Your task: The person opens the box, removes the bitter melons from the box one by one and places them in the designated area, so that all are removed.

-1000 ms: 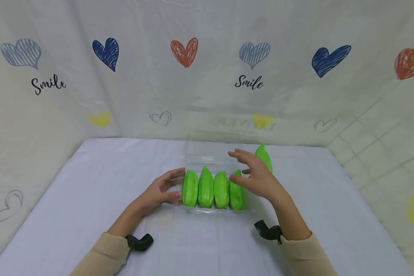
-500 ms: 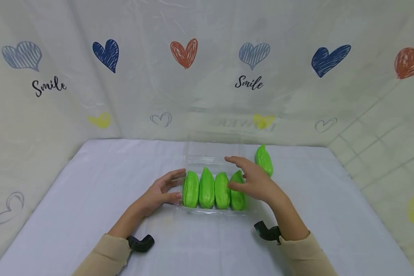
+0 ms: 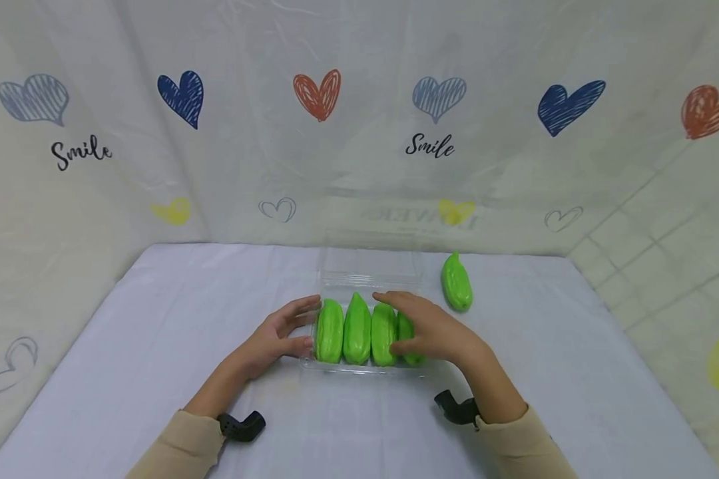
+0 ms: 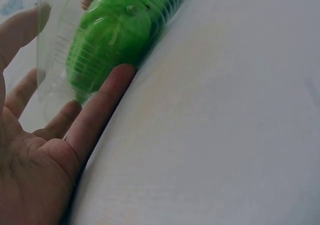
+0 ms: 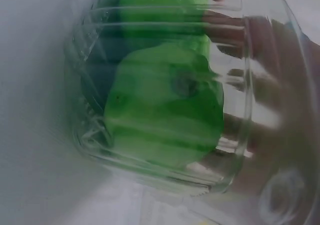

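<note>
On the white table, the left hand rests its straight fingers against the left wall of a clear plastic tray, holding nothing. Across from it, the right hand lies relaxed over the rightmost of four green gourds lined up side by side in the tray's near half, fingers loosely touching them. Well apart, a fifth gourd sits on the table beyond the tray's right side.

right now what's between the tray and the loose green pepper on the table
Nothing: in the head view only bare white table lies between the clear tray and the loose pepper.
</note>
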`<state>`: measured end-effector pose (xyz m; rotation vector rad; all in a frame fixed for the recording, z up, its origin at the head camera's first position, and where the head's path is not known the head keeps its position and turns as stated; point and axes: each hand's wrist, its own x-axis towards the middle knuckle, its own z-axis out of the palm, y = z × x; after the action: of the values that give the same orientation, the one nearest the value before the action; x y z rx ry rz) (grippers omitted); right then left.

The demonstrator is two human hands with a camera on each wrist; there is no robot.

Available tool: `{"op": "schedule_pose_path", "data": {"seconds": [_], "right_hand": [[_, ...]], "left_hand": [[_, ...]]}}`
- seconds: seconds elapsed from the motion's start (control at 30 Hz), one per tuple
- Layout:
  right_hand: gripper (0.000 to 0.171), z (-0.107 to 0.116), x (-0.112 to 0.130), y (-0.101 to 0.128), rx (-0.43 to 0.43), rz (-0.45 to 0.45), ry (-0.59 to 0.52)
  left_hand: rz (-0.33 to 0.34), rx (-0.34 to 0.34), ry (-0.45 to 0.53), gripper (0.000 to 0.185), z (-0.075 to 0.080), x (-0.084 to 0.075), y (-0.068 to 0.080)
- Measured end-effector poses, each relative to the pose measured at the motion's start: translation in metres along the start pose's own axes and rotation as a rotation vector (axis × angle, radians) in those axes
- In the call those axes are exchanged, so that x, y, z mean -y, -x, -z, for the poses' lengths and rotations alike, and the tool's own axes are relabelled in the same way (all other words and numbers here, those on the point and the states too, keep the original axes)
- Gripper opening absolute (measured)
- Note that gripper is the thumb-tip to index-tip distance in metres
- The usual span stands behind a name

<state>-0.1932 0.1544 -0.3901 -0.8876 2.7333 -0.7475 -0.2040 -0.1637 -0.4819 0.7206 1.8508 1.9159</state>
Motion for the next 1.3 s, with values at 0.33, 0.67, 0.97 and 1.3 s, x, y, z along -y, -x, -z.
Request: {"op": "schedule_pose_path", "data": {"seconds": [0.33, 0.67, 0.97, 1.3], "right_hand": [[0.087, -0.006, 0.003, -0.002, 0.061, -0.017, 0.018], [0.089, -0.013, 0.002, -0.007, 0.041, 0.019, 0.080], [0.085, -0.009, 0.002, -0.005, 0.024, 0.044, 0.082], [0.078, -0.005, 0.002, -0.004, -0.032, 0.115, 0.033]], "left_hand": [[0.033, -0.007, 0.049, 0.071, 0.002, -0.004, 0.000], [0.037, -0.010, 0.042, 0.070, 0.001, -0.008, 0.000], [0.020, -0.004, 0.061, 0.071, -0.001, -0.007, 0.001], [0.030, -0.004, 0.069, 0.071, -0.002, -0.006, 0.001]]}}
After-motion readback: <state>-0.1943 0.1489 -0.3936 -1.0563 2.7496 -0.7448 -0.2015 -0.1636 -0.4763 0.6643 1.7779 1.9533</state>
